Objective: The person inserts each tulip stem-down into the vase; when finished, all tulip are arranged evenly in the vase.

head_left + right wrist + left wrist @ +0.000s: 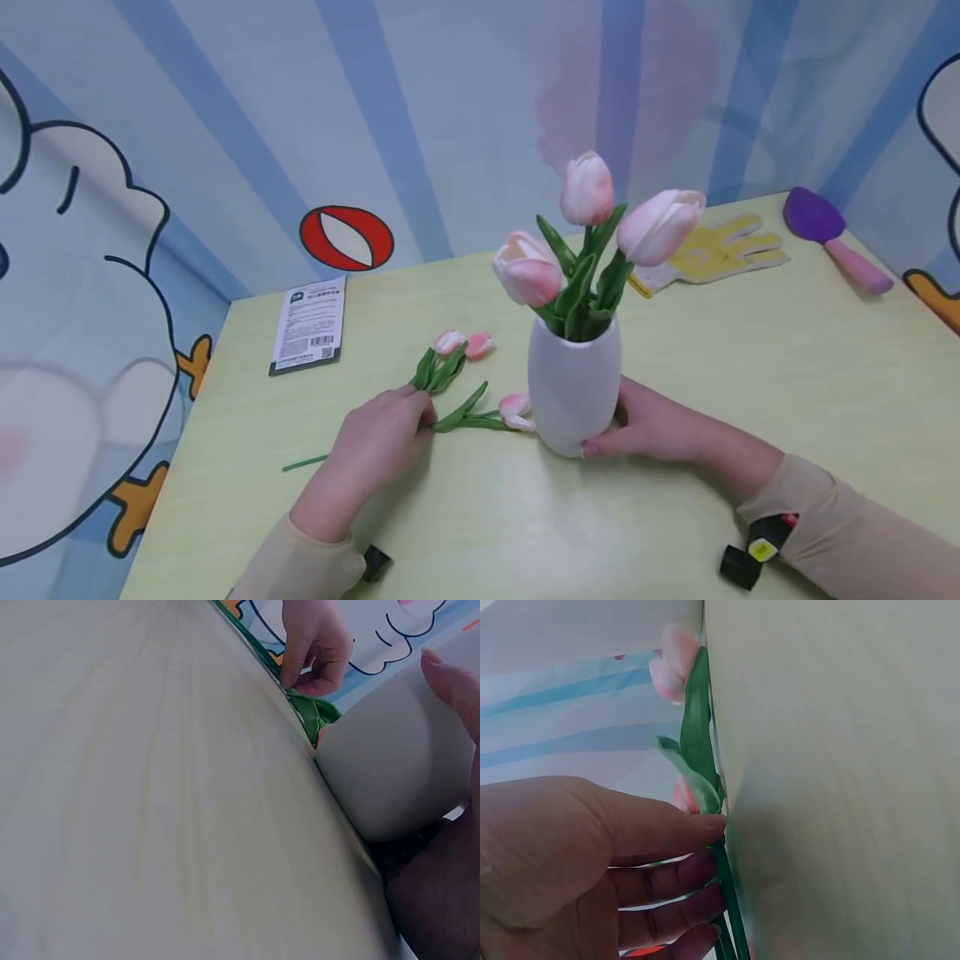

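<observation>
My right hand (656, 421) grips the lower right side of a white vase (573, 383), thumb across its front near the base. Three pale pink tulips with green leaves, one of them the tall middle tulip (587, 190), stand in the vase. Left of it, my left hand (386, 433) reaches down to the tabletop and pinches the green stem of a lying tulip (697, 727) between thumb and fingers. Several tulips lie there: two pink heads (478, 345) point away from me, and another lying tulip (514, 408) has its head beside the vase.
A printed packet (307, 323) lies at the back left of the table (465, 525). Behind the vase to the right are a yellow and white glove (720, 250) and a purple scoop (817, 218) with a pink handle. A cartoon-printed backdrop (480, 125) rises along the table's far edge.
</observation>
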Tool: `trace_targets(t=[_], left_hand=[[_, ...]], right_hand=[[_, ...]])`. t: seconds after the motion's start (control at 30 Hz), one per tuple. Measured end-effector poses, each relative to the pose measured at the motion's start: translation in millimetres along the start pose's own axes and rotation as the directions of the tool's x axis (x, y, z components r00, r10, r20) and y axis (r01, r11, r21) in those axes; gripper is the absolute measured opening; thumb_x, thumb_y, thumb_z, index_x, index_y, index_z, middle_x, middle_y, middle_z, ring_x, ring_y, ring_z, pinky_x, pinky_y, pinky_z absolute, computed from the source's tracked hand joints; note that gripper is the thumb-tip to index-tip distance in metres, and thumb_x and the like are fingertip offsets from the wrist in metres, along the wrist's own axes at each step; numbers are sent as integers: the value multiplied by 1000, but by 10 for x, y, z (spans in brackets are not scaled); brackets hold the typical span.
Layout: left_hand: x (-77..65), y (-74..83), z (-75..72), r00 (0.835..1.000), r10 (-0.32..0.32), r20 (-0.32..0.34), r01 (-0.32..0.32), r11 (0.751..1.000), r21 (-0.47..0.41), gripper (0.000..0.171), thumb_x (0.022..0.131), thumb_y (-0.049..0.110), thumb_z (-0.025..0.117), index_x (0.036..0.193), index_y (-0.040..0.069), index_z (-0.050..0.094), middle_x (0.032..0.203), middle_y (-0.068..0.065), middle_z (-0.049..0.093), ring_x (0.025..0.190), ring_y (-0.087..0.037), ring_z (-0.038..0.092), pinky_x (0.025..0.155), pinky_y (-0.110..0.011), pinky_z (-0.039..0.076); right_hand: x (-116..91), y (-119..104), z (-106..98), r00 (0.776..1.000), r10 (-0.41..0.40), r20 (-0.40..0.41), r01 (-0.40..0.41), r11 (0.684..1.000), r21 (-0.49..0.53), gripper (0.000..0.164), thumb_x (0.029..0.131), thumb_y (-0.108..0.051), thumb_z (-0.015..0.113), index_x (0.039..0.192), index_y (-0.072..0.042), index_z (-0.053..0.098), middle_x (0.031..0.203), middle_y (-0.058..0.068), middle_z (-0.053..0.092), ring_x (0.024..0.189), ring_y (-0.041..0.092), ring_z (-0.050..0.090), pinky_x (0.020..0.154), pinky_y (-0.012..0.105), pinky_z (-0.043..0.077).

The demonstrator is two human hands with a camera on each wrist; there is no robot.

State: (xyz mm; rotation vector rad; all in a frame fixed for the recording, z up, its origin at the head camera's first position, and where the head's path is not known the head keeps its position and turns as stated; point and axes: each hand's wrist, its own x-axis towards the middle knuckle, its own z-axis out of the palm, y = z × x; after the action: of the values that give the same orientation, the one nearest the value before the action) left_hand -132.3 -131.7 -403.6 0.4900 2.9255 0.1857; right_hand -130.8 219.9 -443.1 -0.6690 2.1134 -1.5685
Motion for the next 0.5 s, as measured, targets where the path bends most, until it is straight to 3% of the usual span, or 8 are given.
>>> trace_targets(t=[0.2,0.5], left_hand=[[-1,0,-25,1000,0,-14,-1,1000,-16,7,93,15,75,95,20,70,85,8,64,77,-13,55,70,-34,52],[-22,0,-24,999,22,-33,-22,1000,-2,12,93,16,75,104,20,78,96,6,69,88,-17,64,76,-39,57]], right_hand=[[2,-6,8,1000,-5,-3,5,1000,3,88,84,-20,86,154,-12,32,150,10,49,136,34,49,115,59,37],[-4,20,7,1000,-7,-6,7,1000,-30,87,85,-21,85,153,-9,33,149,12,51,135,33,50,114,53,39]])
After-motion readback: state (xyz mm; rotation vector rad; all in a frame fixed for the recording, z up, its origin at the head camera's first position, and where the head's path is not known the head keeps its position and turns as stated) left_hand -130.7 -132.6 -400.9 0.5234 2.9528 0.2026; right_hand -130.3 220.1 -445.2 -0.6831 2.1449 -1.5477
